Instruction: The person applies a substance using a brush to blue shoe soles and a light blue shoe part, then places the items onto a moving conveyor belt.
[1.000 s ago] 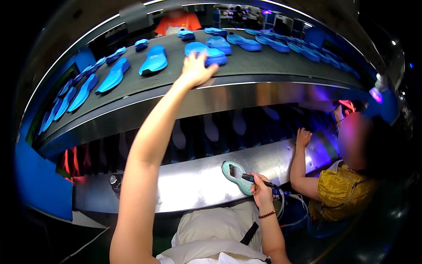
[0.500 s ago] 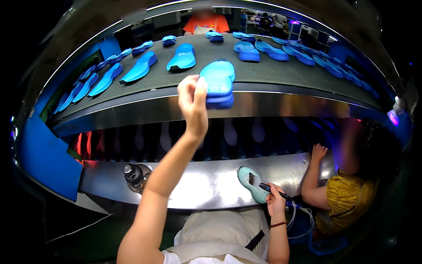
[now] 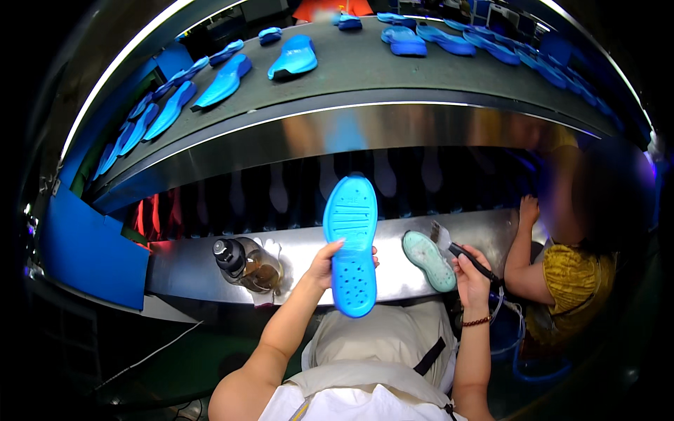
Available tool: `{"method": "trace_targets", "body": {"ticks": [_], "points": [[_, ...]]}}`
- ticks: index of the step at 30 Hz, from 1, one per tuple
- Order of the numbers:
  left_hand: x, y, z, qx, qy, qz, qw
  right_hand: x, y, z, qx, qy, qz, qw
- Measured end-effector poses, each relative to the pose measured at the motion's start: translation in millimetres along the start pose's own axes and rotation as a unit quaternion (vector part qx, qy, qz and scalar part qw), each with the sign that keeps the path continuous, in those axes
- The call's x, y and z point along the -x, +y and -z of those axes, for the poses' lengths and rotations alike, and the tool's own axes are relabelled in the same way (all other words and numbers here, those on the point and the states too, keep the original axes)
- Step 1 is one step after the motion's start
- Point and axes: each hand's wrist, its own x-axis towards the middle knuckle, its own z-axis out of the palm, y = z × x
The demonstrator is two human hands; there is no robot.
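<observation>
Upright in front of my lap, a bright blue shoe sole (image 3: 353, 242) is in the grip of my left hand (image 3: 324, 265). The thumb lies on its visible face and fingertips show at its far edge. That face has ridges in the upper half and small holes in the lower half. My right hand (image 3: 474, 277) is closed round the black handle of a brush (image 3: 469, 254). The brush's pale head is beside the upper right edge of a mint-green sole (image 3: 427, 258), which lies on the metal ledge (image 3: 309, 242).
Several blue soles (image 3: 293, 57) lie on the dark conveyor belt (image 3: 337, 67) above. A bottle (image 3: 247, 263) with a black cap stands on the ledge's left. At right a co-worker in a yellow sleeve (image 3: 565, 277) sits close; another in orange (image 3: 330, 10) is beyond the belt.
My left hand has come down from the belt's edge towards me with the blue sole, whose holed face now shows. My right hand has lifted the brush off the mint-green sole. The view has tipped downward.
</observation>
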Motion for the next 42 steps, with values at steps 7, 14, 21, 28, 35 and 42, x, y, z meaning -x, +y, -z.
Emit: {"method": "trace_targets", "body": {"ticks": [7, 14, 21, 28, 35, 42], "points": [[-24, -50, -29, 0.08, 0.031, 0.063, 0.994, 1, 0, -35, -0.007, -0.123, -0.026, 0.992], [-36, -61, -49, 0.092, 0.012, 0.058, 0.994, -23, 6, -42, 0.049, -0.052, -0.048, 0.996], [-43, -75, -45, 0.054, 0.065, 0.004, 0.996, -35, 7, -78, 0.25, -0.034, 0.017, 0.967], [-45, -46, -24, -0.001, 0.167, -0.044, 0.985, 16, 12, -82, 0.476, -0.226, 0.151, 0.837], [-32, -52, -47, 0.031, 0.145, 0.023, 0.989, 5, -20, -67, 0.248, -0.173, 0.024, 0.953], [-39, -58, -60, 0.04, 0.111, -0.008, 0.993, 2, -23, -69, 0.233, -0.351, 0.05, 0.906]]}}
